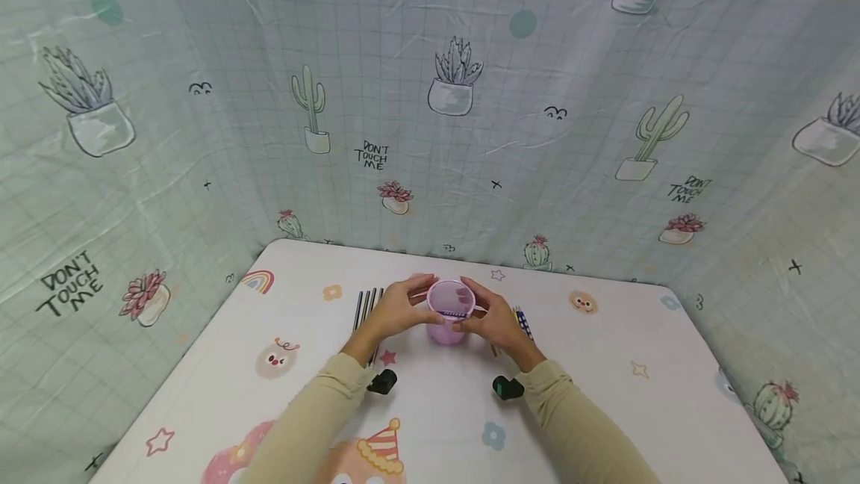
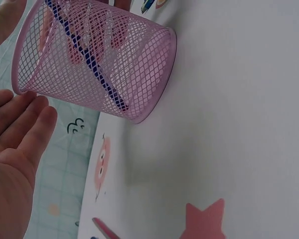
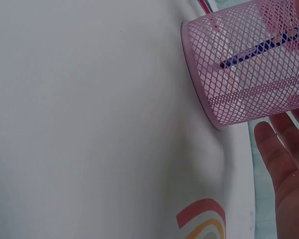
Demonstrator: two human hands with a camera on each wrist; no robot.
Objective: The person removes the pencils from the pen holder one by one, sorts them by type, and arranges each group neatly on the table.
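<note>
A pink mesh pencil cup (image 1: 445, 333) stands upright between both hands, its round mouth facing up. Inside it leans one blue pencil with dark dots (image 2: 92, 64), seen through the mesh. My left hand (image 1: 396, 311) holds the cup's left side near the rim, thumb in front and fingers toward the back. On the other side my right hand (image 1: 500, 320) grips it likewise. In the right wrist view, fingertips (image 3: 269, 144) lie along the cup's wall. Whether the base touches the table cannot be told.
Several dark slim pencils (image 1: 366, 305) lie on the table left of the cup. To the right, partly behind the right hand, are more pencils (image 1: 524, 322), one blue with white dots. A patterned curtain (image 1: 430, 193) surrounds the white printed table (image 1: 578, 409).
</note>
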